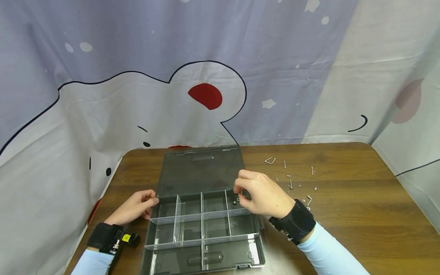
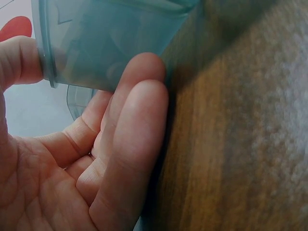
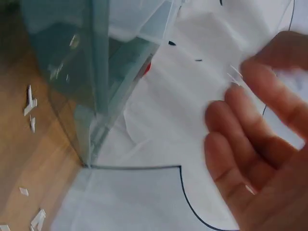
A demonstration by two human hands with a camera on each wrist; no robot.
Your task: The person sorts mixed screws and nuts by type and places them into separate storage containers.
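Observation:
A grey see-through compartment box (image 1: 203,240) lies on the wooden table with its hinged lid (image 1: 203,168) folded back. My left hand (image 1: 135,206) holds the box's back left corner, thumb at the rim and fingers against the outer wall (image 2: 91,53). Over the back right compartment is my right hand (image 1: 261,193), its fingers loosely bent. Thin bright streaks (image 3: 235,74) show beside its fingertips in the right wrist view. A small dark nut (image 1: 235,203) sits in that compartment, with another small metal piece (image 1: 238,199) beside it.
Loose screws (image 1: 290,185) and other small metal parts lie scattered on the table (image 1: 361,214) right of the box, among them a bent piece (image 1: 309,200). A patterned cloth (image 1: 137,110) hangs along the table's back edge.

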